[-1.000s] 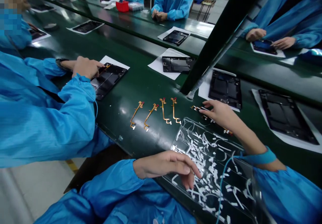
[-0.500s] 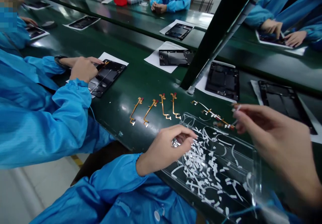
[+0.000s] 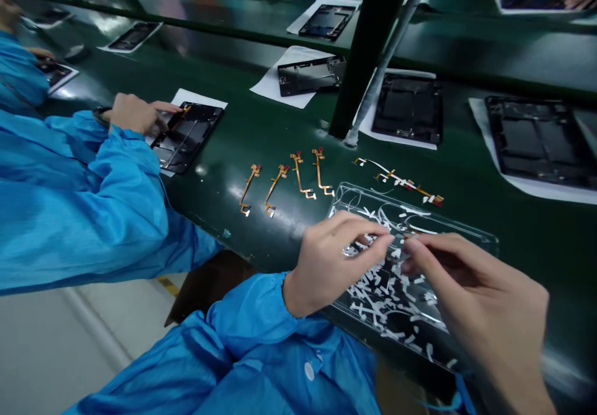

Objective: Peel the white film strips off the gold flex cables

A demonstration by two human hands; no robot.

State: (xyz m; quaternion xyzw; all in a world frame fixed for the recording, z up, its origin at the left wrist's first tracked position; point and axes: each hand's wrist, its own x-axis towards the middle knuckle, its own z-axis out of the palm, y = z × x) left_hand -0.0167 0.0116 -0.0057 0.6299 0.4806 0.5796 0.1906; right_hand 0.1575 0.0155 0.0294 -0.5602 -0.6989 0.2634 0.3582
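Strip: a small white strip is pinched between the fingertips of both hands, just above the clear tray; too small and blurred to tell more.
Left hand: thumb and forefinger closed on one end of the strip, over the tray's near-left corner.
Right hand: fingers closed on the other end, over the tray's near-right part.
Doing it well: in my judgement, the pull should be slow and even, both hands kept low over the tray so any loose piece drops among the other scraps.
Clear tray: at the near edge of the green bench, littered with white scraps.
Flex cables: four copper-coloured ones in a row, just left of the tray's far-left corner.
More cables: a small heap just beyond the tray's far edge.
Black post: rises from the bench beyond the cables.
Neighbour's hand: rests on a black frame toward the left edge.
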